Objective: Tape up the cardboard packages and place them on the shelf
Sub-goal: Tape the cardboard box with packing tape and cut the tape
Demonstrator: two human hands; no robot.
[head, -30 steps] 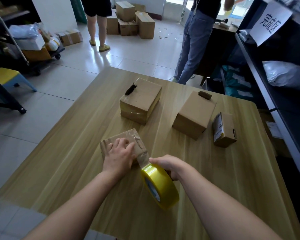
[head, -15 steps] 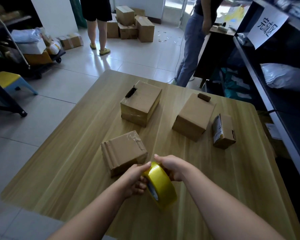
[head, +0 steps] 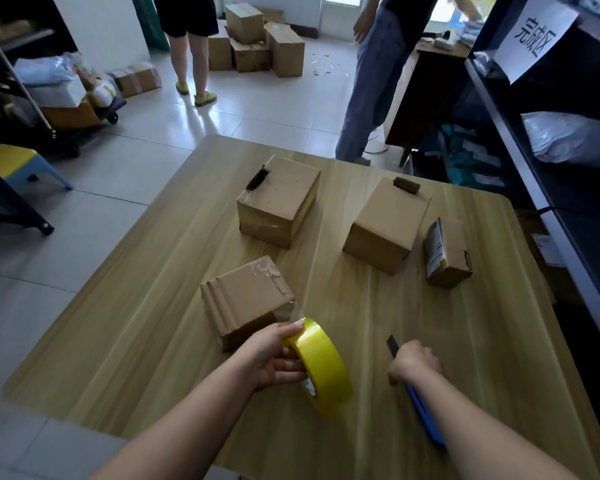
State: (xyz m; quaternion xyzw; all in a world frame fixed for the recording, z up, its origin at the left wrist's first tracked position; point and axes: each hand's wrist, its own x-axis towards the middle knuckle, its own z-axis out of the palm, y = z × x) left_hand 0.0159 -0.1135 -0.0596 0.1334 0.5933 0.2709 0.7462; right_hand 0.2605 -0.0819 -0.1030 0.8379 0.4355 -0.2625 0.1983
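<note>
1. My left hand (head: pixel 274 358) grips the yellow tape roll (head: pixel 323 367). The thumb lies on top of the roll and the other fingers curl against its side.
2. The roll stands on its edge, tipped a bit, just right of those fingers.
3. The nearest cardboard box (head: pixel 246 299) sits on the wooden table (head: pixel 153 323), just past my left thumb. It is very close, but I cannot tell if they touch.
4. A clear strip of tape (head: pixel 293 311) runs from the top of the roll to the box corner closest to my thumb.
5. My right hand (head: pixel 414 362) is closed around a blue cutter (head: pixel 425 417) — the dark blade pokes out past the knuckles and the blue handle runs back under my wrist.
6. This hand is off to the right of the roll and touches no box.
7. Farther past my fingers sit the left big box (head: pixel 279 199) and the right big box (head: pixel 387 225). A small box (head: pixel 447 258) is just beside the right one.
8. The shelf (head: pixel 525 161) is well apart from both hands, far off to the right.
</note>
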